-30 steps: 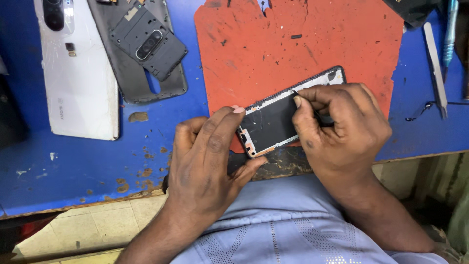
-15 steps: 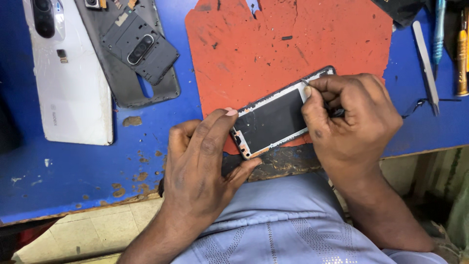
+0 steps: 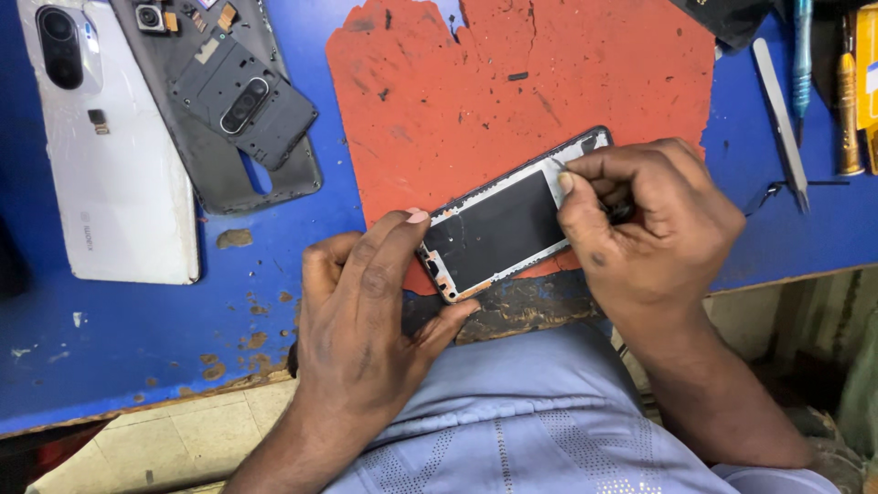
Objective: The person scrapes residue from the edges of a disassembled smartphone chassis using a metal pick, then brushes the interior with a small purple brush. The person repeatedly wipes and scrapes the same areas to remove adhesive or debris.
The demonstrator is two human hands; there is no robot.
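Bench, left to right. One white back cover (image 3: 110,155) is lying at far left on the blue table (image 3: 137,329). Just beside it, one grey frame (image 3: 219,110) is carrying one loose camera plate (image 3: 245,99). One red mat (image 3: 512,91) is covering the centre. One open phone (image 3: 498,229) is lying tilted at the mat's near edge. Left hand (image 3: 366,320) is bracing the phone's lower end, forefinger and thumb pinching its corner. Right hand (image 3: 649,220) is curled, fingertips pinching a thin tool at the upper end. One pair of tweezers (image 3: 779,110) and two screwdrivers (image 3: 846,101) are lying at right.
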